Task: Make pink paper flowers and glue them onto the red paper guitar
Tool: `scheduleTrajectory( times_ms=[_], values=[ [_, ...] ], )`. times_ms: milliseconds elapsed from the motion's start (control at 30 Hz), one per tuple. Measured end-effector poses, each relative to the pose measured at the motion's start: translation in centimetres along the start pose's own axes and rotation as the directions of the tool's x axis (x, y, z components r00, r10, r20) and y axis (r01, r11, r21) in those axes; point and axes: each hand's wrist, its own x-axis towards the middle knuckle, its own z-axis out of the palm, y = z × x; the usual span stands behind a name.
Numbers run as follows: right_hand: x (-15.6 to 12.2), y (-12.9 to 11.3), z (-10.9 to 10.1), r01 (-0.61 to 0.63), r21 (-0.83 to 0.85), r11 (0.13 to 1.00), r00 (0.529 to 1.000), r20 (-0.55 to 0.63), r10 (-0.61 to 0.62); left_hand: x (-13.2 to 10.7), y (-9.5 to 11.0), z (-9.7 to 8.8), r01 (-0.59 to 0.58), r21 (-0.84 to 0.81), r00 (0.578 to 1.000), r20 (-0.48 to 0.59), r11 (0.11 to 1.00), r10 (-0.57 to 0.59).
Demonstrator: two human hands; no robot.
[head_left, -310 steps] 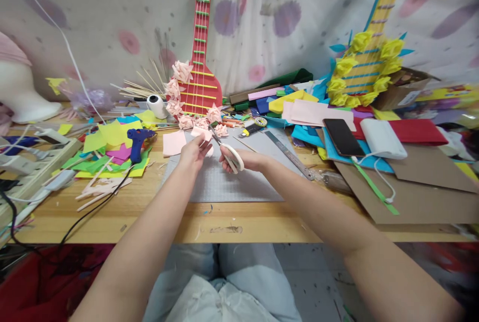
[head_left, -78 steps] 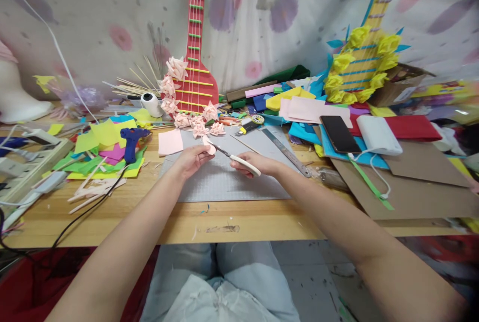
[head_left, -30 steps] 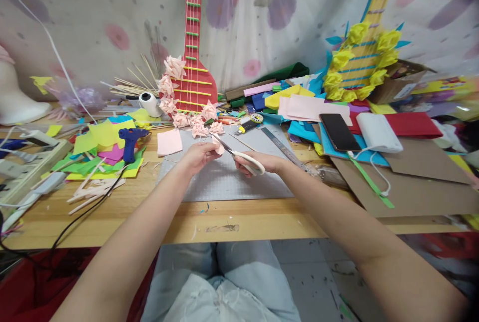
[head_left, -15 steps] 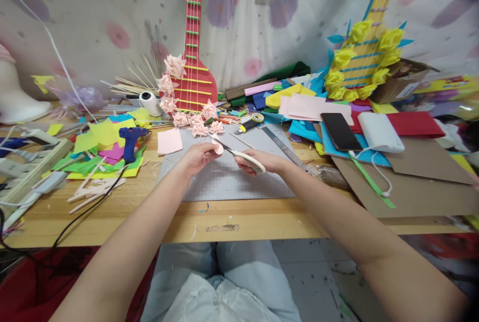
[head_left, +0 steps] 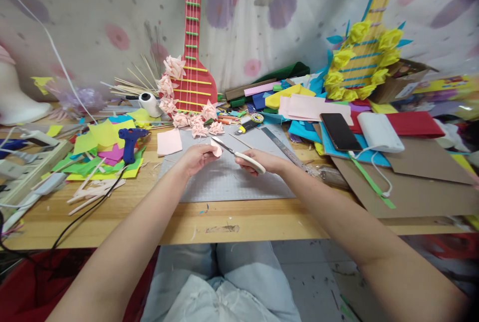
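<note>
Over the mat [head_left: 232, 187], gripping scissors [head_left: 245, 156] in the right hand [head_left: 264, 156], pointed along a four-to-ten o'clock axis. Just beyond, pinching a pink scrap [head_left: 217, 151] in the narrowed fingers of the left hand [head_left: 198, 158], at ten o'clock from the right; overlapped by the blades, but cannot tell whether touching. Farther, at twelve o'clock from the left, pink flowers [head_left: 198, 127] by a red guitar [head_left: 205, 76].

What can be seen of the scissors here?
The scissors have off-white, plastic-looking handles and dark, metallic blades. Held in the right hand's grip above the grey mat, they point away and leftward, blades overlapping the pink paper piece in the left hand. The handles are partly hidden; blade gap and contact are unclear.
</note>
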Motion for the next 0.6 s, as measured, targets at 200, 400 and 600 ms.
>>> scheduleTrajectory(
  times_ms=[200,400,600],
  values=[
    [-0.6,-0.2,-0.5,-0.026,0.053,0.998,0.983,-0.183,0.035,0.7,0.3,-1.7,-0.185,-0.164,0.954,-0.264,0.969,0.138],
    [-1.2,-0.2,-1.2,-0.009,-0.012,1.000,0.992,-0.125,0.008,0.7,2.1,-4.0,-0.325,-0.241,0.875,-0.444,0.915,0.194],
    [-1.3,-0.5,-2.3,-0.158,-0.151,0.976,0.970,0.159,0.181,0.4,1.6,-3.2,-0.285,-0.247,0.883,-0.444,0.926,0.154]
  ],
)
